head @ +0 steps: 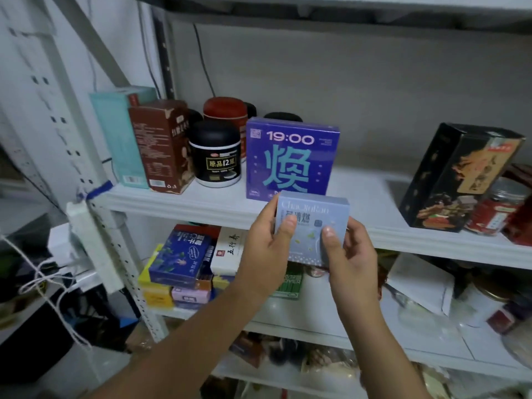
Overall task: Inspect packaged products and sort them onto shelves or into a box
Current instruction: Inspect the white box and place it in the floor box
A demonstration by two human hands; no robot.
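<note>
In front of the white shelf (201,204), we see a small pale blue box (312,223) held up in the air by two hands. This is the head view, looking down along both bare arms.

The left hand (263,254) holds the left side of the box, with its thumb flat on the front. The right hand (352,260) holds the right side, and its thumb is on the front too. The fingers (269,214) of both hands are curled round the box and pinch it. Most of them are hidden behind it.

The box stands straight up with its front facing us. It covers the bottom edge of a big purple box (290,159) that says 19:00. We cannot tell if the two boxes touch.

The purple box stands on the shelf. To its left is a black jar (215,154), then a brown box (161,145), then a teal box (115,133). A red tin (226,110) sits behind the black jar. Far to the right, a tall black box (452,174) leans a little, with a red jar (498,208) beside it.

On the lower shelf (316,306) we see a dark blue box (180,259) lying on top of a pile. A white box (229,249) is next to it. A yellow box (157,295) and a pink box (191,295) lie under the blue one.
</note>
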